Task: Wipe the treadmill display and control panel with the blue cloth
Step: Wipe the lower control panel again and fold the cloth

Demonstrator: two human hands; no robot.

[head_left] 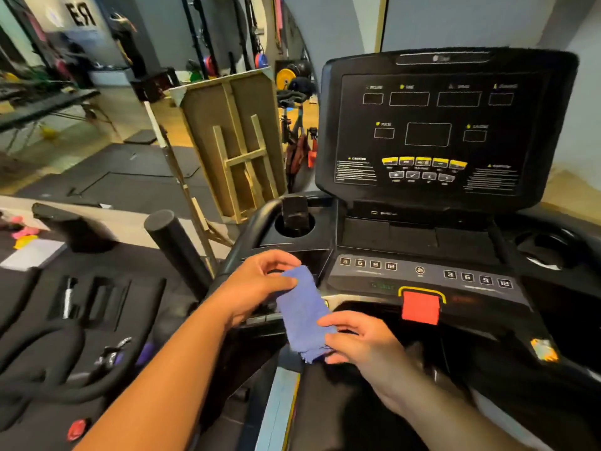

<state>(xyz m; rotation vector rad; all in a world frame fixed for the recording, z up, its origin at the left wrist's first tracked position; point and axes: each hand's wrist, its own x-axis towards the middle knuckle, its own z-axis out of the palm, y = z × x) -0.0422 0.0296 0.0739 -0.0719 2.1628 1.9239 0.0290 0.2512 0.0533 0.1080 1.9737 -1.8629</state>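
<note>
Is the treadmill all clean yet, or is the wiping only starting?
Only starting. Done: the blue cloth is picked up. In hand: the left hand pinches its top and the right hand its bottom, in front of the console. Left: the display and the control panel, neither touched by the cloth.

A person's two bare hands hold a blue cloth (pixel 304 315) in front of a black treadmill console. The left hand (pixel 257 284) pinches the cloth's upper end between thumb and fingers; the right hand (pixel 361 340) pinches its lower, frayed end. The cloth hangs stretched between them, apart from the console. Above and to the right stands the dark display (pixel 435 131), its windows blank, with a row of yellow buttons beneath. Below lies the control panel (pixel 422 275) with numbered keys and a red stop button (pixel 420 308). A cup holder (pixel 294 222) sits left of the console.
</note>
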